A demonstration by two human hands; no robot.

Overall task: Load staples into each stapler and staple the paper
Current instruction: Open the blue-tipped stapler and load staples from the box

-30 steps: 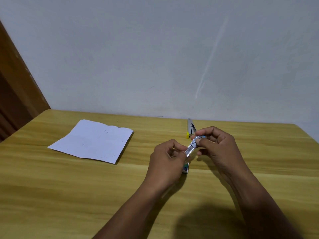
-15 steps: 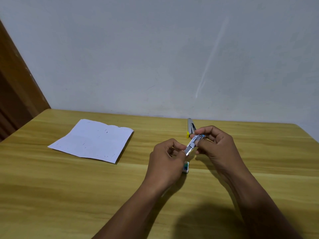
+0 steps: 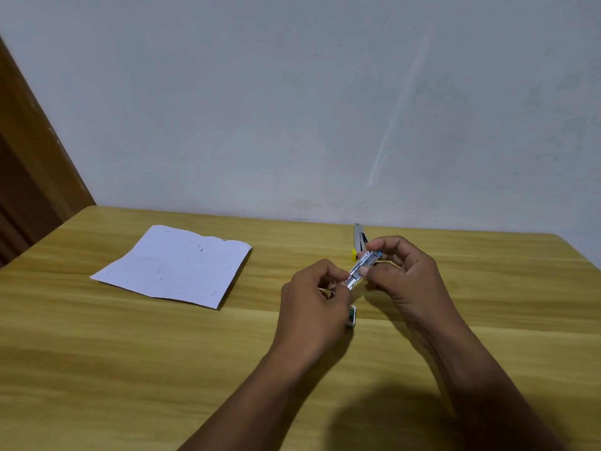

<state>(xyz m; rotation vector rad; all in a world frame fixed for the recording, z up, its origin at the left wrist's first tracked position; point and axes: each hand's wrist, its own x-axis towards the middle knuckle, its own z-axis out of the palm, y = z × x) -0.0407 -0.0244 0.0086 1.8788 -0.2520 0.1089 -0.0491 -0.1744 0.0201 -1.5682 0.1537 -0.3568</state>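
Silver stapler (image 3: 362, 270) pinched between left hand (image 3: 313, 299) and right hand (image 3: 405, 276), raised above table (image 3: 130, 369); loading judged in progress. Grey stapler (image 3: 358, 239) behind, untouched; paper (image 3: 175, 265) leftward, well apart, stapling outstanding.

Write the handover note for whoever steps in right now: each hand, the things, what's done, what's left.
Left hand pinches the near end of the small silver metal stapler with a blue tip, above the wooden table.
Right hand has its grip on the far end.
Grey stapler with a yellow end lies on the table behind the right hand; small green-and-white box by the left hand; creased white sheet of paper flat, left, untouched.
Done: cannot tell if staples are in.
Left: probably finish loading both, staple the paper.
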